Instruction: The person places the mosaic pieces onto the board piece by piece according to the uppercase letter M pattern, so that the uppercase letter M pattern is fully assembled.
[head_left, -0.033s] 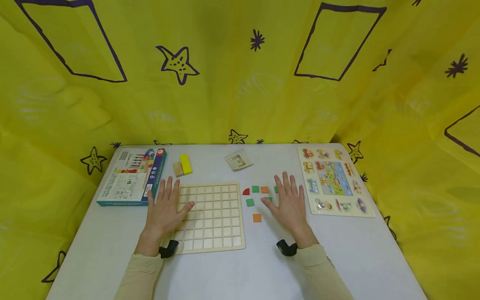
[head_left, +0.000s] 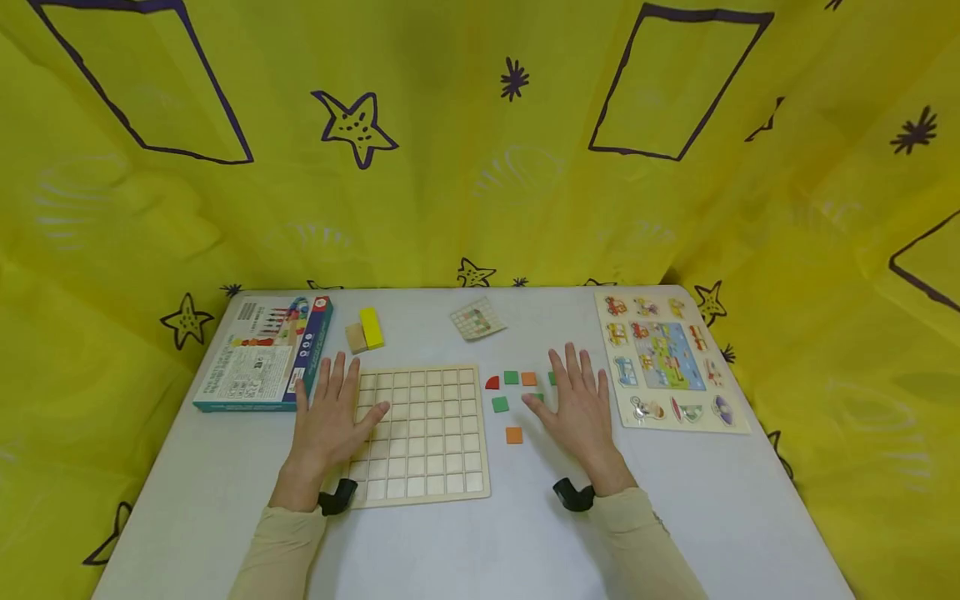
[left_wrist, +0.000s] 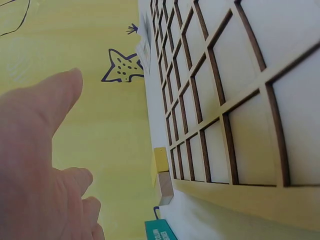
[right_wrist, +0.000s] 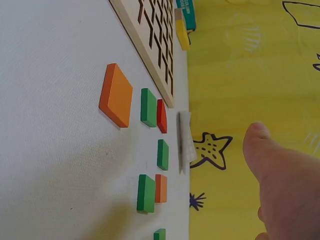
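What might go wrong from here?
The right grip partly hides two green tiles in the head view, so one might be nudged or overlooked. The red quarter-circle lies loose beside the grid board, so a bump could shift it. The curled card may be awkward to read.

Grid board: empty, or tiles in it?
Empty where visible: the grid board shows only bare squares; coloured tiles lie to its right. The left hand hides some squares in the head view.

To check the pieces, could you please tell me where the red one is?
In the head view, the red piece lies just right of the grid board, left of a green tile.
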